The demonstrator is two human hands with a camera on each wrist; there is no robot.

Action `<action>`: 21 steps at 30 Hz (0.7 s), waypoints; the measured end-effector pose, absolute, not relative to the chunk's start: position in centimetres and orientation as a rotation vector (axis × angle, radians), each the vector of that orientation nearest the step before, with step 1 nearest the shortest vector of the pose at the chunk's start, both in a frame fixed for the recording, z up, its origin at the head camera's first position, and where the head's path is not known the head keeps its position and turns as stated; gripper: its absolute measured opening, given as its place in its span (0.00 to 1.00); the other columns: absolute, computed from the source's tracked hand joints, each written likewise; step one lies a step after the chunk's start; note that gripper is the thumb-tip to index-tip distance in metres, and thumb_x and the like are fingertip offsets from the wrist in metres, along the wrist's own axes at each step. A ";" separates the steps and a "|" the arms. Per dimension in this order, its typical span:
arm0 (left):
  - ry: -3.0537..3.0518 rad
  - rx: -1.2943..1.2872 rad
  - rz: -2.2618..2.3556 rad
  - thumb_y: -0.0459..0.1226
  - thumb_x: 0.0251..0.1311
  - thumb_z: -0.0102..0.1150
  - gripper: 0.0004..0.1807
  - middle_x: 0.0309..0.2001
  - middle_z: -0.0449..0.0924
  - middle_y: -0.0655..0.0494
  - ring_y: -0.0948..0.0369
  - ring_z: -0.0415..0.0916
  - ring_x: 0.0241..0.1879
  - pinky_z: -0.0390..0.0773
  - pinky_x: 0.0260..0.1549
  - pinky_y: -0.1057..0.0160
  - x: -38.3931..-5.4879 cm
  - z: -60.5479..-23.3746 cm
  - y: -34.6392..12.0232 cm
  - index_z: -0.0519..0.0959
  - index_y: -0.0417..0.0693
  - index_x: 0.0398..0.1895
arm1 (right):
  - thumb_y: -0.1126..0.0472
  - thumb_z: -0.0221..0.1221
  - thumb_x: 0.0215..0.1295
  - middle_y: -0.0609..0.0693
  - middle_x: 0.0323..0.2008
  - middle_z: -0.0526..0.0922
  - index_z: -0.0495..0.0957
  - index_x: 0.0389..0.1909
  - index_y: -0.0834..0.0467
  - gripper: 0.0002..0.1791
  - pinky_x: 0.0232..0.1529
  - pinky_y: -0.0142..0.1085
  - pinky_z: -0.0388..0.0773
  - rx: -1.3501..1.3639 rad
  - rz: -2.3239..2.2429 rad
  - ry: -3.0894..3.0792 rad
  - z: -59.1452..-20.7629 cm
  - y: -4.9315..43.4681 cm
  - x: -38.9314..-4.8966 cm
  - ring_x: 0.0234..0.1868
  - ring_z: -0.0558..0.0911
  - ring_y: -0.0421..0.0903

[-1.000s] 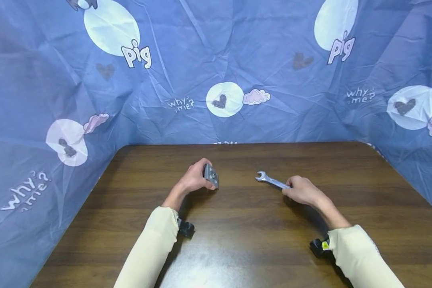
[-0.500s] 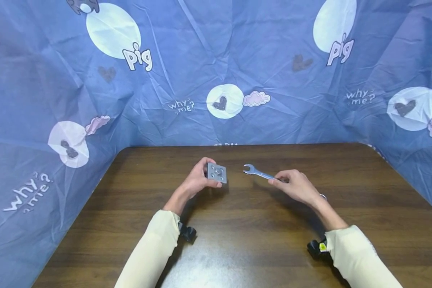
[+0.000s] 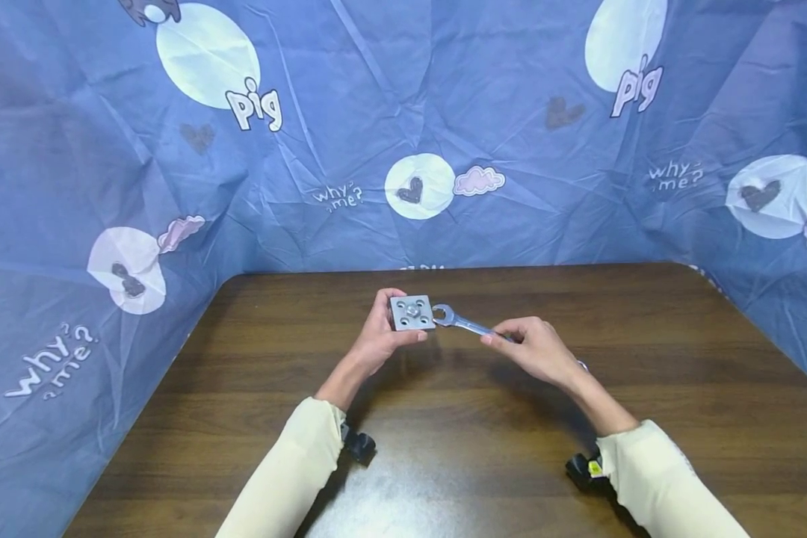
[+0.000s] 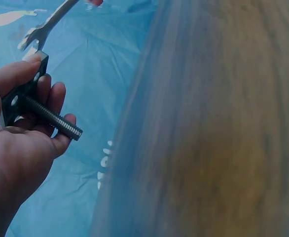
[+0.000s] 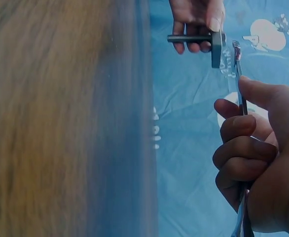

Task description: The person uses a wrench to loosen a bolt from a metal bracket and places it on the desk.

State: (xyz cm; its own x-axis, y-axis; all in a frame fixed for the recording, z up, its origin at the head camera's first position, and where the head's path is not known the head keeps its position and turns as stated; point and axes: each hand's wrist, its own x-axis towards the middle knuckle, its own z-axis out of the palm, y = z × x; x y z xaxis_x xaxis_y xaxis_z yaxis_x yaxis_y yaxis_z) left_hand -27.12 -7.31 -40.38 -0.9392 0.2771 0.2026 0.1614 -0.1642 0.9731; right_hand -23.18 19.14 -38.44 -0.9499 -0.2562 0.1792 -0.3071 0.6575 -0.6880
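Observation:
My left hand [image 3: 375,340] holds a square grey metal plate [image 3: 400,323] by its edges, thumb at the lower edge in the head view. Holes show near the plate's corners. A bolt [image 3: 413,309] passes through its middle, head facing me. Behind the plate the threaded shank [image 4: 53,117] sticks out past the fingers in the left wrist view. My right hand [image 3: 541,355] grips a wrench [image 3: 469,324] by its handle, thumb along it. The wrench's open end overlaps the plate's right edge in the head view; in the right wrist view a small gap separates them.
A brown wood-grain table [image 3: 457,418] lies under both hands. Blue printed cloth [image 3: 350,134] hangs behind it and along the sides. Black wrist cameras sit under both cream sleeves [image 3: 289,456].
The plate has turned from edge-on to face me and shifted slightly right. My right hand has brought the wrench left and up, its open end now beside the plate.

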 end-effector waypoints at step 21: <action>1.999 0.499 2.423 0.12 0.36 0.59 0.38 0.47 0.77 0.41 0.68 0.79 0.36 0.80 0.35 0.71 -26.3 -40.2 -5.9 0.57 0.40 0.52 | 0.45 0.61 0.62 0.44 0.18 0.68 0.85 0.35 0.52 0.15 0.21 0.31 0.59 0.444 1.149 -2.788 -38.5 16.6 -23.3 0.19 0.64 0.38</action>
